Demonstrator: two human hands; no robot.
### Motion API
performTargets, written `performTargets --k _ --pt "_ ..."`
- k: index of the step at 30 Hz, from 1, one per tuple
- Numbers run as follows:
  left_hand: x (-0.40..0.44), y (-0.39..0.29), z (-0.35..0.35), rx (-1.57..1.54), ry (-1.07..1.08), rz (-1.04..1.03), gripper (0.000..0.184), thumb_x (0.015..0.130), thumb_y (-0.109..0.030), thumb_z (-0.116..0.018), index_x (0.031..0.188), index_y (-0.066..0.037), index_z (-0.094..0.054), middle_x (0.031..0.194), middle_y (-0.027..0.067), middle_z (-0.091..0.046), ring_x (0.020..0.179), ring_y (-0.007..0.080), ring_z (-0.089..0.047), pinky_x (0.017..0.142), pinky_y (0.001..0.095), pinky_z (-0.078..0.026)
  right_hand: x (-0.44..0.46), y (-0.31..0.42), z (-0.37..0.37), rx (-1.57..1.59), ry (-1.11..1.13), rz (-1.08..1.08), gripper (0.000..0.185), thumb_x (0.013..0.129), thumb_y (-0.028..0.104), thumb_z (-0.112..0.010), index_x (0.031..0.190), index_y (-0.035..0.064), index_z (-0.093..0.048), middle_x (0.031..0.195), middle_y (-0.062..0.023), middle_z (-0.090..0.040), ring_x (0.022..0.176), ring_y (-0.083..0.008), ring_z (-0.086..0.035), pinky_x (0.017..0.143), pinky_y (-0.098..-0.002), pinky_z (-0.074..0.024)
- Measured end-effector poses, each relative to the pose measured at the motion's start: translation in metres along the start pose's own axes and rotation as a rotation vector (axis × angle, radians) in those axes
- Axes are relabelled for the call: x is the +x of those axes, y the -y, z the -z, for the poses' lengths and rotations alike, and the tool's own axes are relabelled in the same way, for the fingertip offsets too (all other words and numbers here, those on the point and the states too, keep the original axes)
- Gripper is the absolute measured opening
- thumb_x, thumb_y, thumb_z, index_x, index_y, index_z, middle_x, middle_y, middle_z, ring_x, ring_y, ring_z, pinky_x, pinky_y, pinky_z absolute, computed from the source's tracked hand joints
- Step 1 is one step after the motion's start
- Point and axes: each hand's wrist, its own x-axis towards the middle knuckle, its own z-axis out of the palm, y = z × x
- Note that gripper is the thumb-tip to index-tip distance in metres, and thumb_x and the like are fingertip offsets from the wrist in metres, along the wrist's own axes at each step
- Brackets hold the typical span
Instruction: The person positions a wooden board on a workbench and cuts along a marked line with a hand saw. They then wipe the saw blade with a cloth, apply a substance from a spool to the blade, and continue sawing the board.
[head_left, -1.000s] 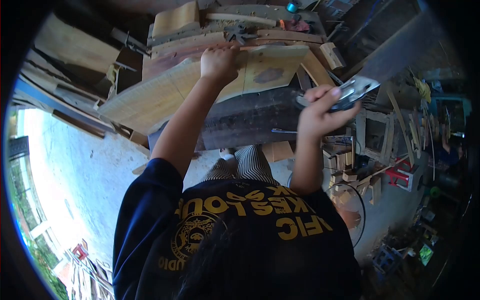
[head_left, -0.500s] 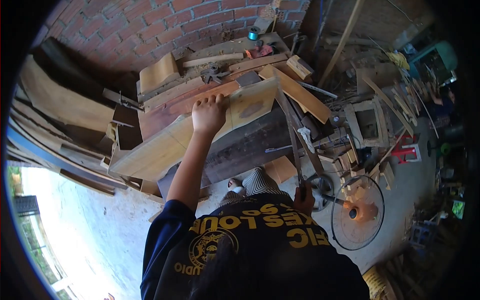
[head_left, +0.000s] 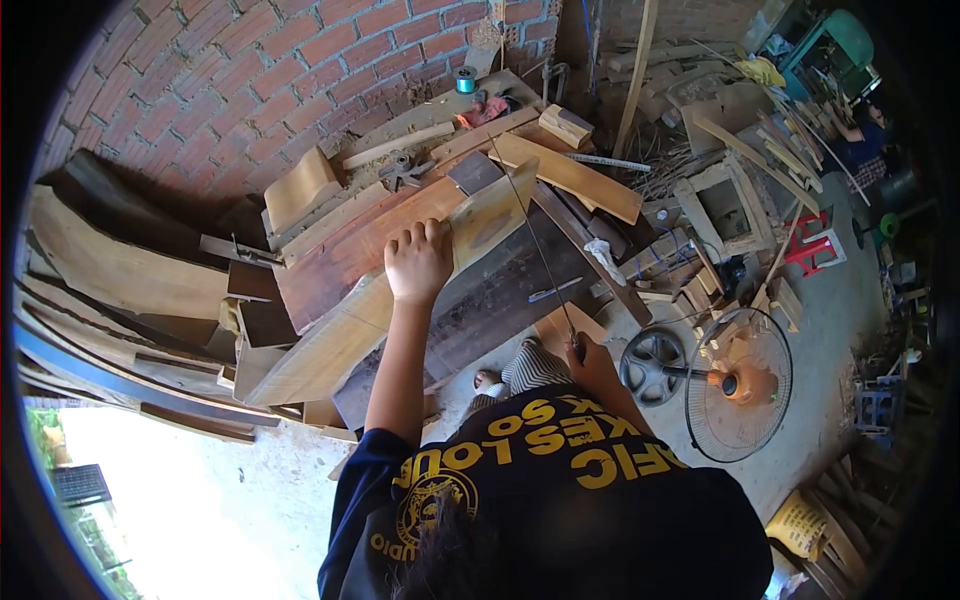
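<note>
My left hand (head_left: 418,262) is closed over the upper edge of a long pale board (head_left: 340,345), which lies slanted on a dark plank (head_left: 470,305). Lower down, near my body, my right hand (head_left: 592,362) is wrapped round the handle of a handsaw. The saw's thin blade (head_left: 540,245) is seen edge-on and runs up across the far right end of the pale board. A pen-like tool (head_left: 555,290) lies on the dark plank to the right of the blade.
A standing fan (head_left: 738,385) is at my right, near a red stool (head_left: 815,245). Curved boards (head_left: 130,270) are stacked at the left. Behind the bench is a brick wall (head_left: 250,90), with a blue spool (head_left: 465,80) before it. Another person (head_left: 862,135) is at the far right.
The view has swung toward the wall and fan. My right hand has come down from the raised position with the saw, whose blade now crosses the board's right end. My left hand stays on the board.
</note>
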Motion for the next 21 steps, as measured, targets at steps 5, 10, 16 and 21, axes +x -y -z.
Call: performTargets --k 5,10,16,21 --pt "-0.002 0.000 -0.004 0.032 -0.027 -0.015 0.024 0.082 -0.036 -0.060 0.086 -0.013 -0.057 0.072 0.0018 -0.059 0.066 0.0200 -0.059 0.058 0.0358 -0.042 0.017 -0.034 -0.033 0.046 -0.029 0.062 0.024 0.088 0.022 -0.053 0.094 -0.0011 -0.057 0.080 -0.0247 -0.062 0.076 -0.0434 -0.060 0.066 -0.0455 -0.0471" --pt "-0.010 -0.009 -0.003 0.080 -0.117 -0.047 0.024 0.083 -0.037 -0.059 0.084 -0.013 -0.054 0.068 -0.0002 -0.054 0.061 0.0171 -0.054 0.055 0.0323 -0.036 0.030 -0.072 -0.076 0.193 -0.075 0.137 0.023 0.088 0.020 -0.053 0.093 -0.0019 -0.057 0.081 -0.0235 -0.063 0.078 -0.0431 -0.061 0.069 -0.0450 -0.0466" --pt "-0.010 -0.015 0.004 0.054 -0.073 -0.004 0.025 0.081 -0.037 -0.060 0.082 -0.013 -0.055 0.069 0.0010 -0.058 0.062 0.0193 -0.058 0.056 0.0348 -0.041 0.021 -0.070 -0.054 0.388 -0.064 -0.026 0.025 0.087 0.020 -0.055 0.091 -0.0033 -0.061 0.072 -0.0156 -0.063 0.068 -0.0231 -0.062 0.063 -0.0351 -0.0445" --pt "-0.007 -0.010 -0.004 0.064 -0.116 -0.025 0.023 0.081 -0.037 -0.060 0.080 -0.015 -0.053 0.067 -0.0012 -0.054 0.059 0.0167 -0.054 0.053 0.0325 -0.035 0.015 -0.047 -0.040 0.343 -0.084 0.012 0.024 0.086 0.018 -0.057 0.091 -0.0046 -0.063 0.068 -0.0128 -0.063 0.062 -0.0161 -0.057 0.058 -0.0322 -0.0427"
